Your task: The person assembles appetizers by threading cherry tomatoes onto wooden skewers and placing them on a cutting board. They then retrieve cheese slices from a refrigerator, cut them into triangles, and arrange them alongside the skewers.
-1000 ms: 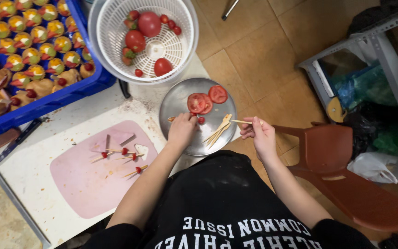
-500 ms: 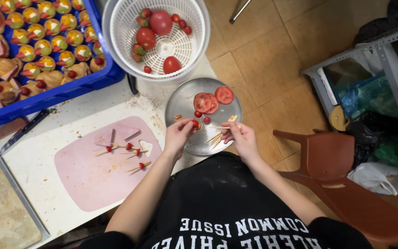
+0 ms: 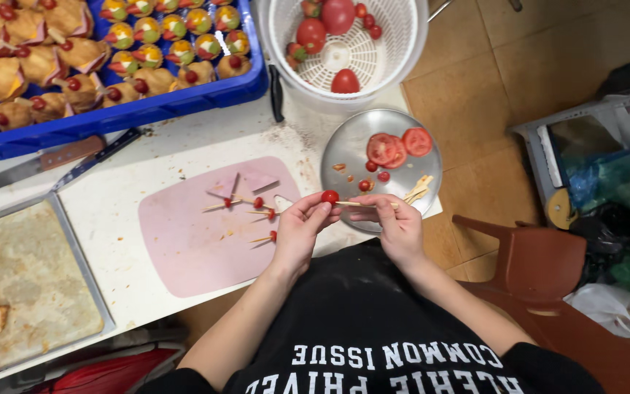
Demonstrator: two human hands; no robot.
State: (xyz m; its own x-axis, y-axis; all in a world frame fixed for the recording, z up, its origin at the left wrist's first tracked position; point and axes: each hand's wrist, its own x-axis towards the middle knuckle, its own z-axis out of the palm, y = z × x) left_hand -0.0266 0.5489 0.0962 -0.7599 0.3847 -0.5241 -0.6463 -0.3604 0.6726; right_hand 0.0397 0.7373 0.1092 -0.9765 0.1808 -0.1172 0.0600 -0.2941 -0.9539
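My left hand [image 3: 299, 232] pinches a small red cherry tomato [image 3: 329, 196] at its fingertips. My right hand [image 3: 395, 221] holds a thin wooden skewer [image 3: 359, 204] whose tip meets the tomato. Both hands hover over the near edge of a round metal plate [image 3: 351, 149] with tomato slices [image 3: 395, 146], small tomato pieces and loose wooden skewers [image 3: 417, 190]. To the left lies a pink cutting board [image 3: 191, 241] with several skewered tomato pieces [image 3: 253, 208].
A white colander [image 3: 395, 55] holds whole tomatoes at the top. A blue crate [image 3: 184, 98] is packed with small sandwiches. A knife [image 3: 38, 160] lies beside a metal tray [image 3: 23, 284] at the left. A brown plastic chair [image 3: 541, 266] stands at the right.
Both hands drew back from the plate toward my body. The left hand picked up a cherry tomato and the right hand brought a skewer to it.
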